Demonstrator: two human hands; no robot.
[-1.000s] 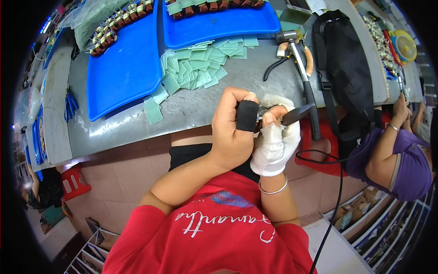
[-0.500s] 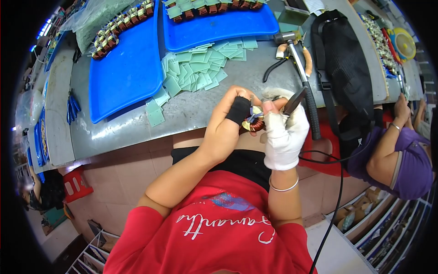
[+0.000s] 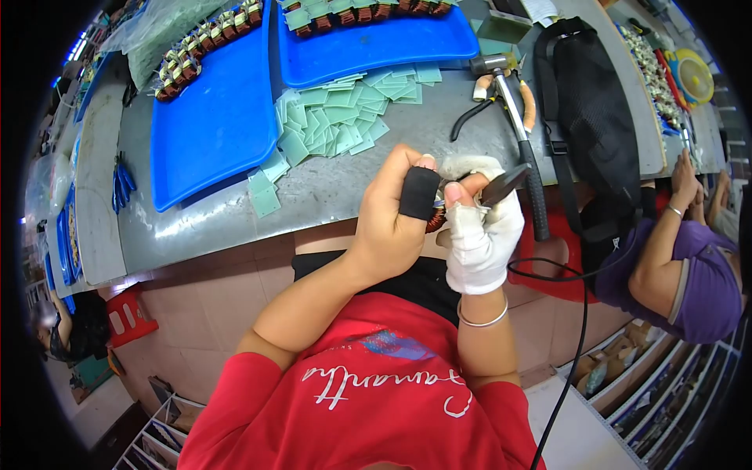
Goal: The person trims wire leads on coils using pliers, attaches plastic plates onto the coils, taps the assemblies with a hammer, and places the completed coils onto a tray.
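Note:
My left hand (image 3: 397, 215), bare with a black band around a finger, is closed on a copper-wound coil (image 3: 435, 220). Only a small part of the coil shows between the hands. My right hand (image 3: 479, 227), in a white glove with bare fingertips, grips a dark-handled tool (image 3: 505, 185) close against the coil. The tool's working end is hidden by the fingers. Both hands are above the front edge of the metal table (image 3: 204, 235).
Blue trays (image 3: 211, 125) hold rows of coils behind thin green plates (image 3: 333, 117). A hammer (image 3: 533, 180), pliers (image 3: 472, 117) and a black bag (image 3: 595, 110) lie right. A co-worker in purple (image 3: 681, 274) is at far right; another person (image 3: 66, 321) is partly visible far left.
Half a second ago the coil's face showed between my hands; now my left hand has turned and covers most of it. The tool's handle tilts lower to the right.

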